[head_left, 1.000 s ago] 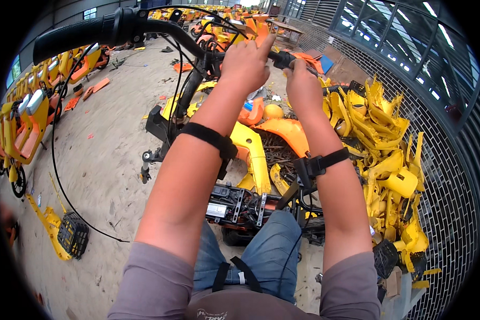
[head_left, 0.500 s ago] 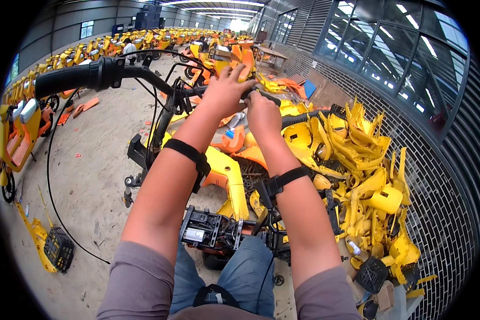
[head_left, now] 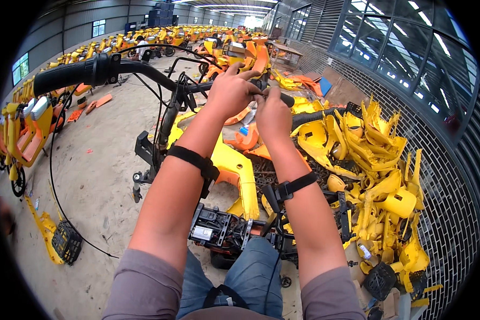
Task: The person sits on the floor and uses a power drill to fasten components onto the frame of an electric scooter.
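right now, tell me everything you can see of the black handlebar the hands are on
The handlebar is a black tube, seemingly metal, curving from the upper left toward the middle of the head view. Its left end carries a thick black rubber-looking grip with a collar beside it. Thin black cables hang from it down to the floor. The left hand and right hand close together over its right part, hiding it there. It stands raised above the stripped yellow frame.

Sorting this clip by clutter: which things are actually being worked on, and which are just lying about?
In hand:
left hand and right hand, both on the black handlebar
stripped bike frame below

Lying about:
pile of yellow plastic panels
black basket
parked bikes
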`<state>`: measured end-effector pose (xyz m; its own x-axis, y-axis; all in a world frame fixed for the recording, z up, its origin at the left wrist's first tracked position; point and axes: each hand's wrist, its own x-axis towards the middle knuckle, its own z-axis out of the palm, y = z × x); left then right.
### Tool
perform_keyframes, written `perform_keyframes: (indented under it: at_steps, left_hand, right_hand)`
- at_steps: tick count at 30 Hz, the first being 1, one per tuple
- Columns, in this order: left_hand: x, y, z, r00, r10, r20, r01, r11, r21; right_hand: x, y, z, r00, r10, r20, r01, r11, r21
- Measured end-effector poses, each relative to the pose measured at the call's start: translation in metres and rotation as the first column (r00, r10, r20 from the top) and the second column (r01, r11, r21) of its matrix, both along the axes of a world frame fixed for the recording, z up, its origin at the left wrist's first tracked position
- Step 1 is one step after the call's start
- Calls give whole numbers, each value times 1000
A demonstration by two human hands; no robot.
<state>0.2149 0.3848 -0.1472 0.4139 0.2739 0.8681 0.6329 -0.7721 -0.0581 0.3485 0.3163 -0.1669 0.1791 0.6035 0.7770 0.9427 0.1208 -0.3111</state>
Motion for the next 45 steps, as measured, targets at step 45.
perform_keyframes:
  at_steps: [45]
  left_hand:
    - [-15, -11, 5, 992, 56, -112, -68, 992, -111]
  right_hand:
    - [-1, -5, 0, 994, -28, 110, 34, 998, -50]
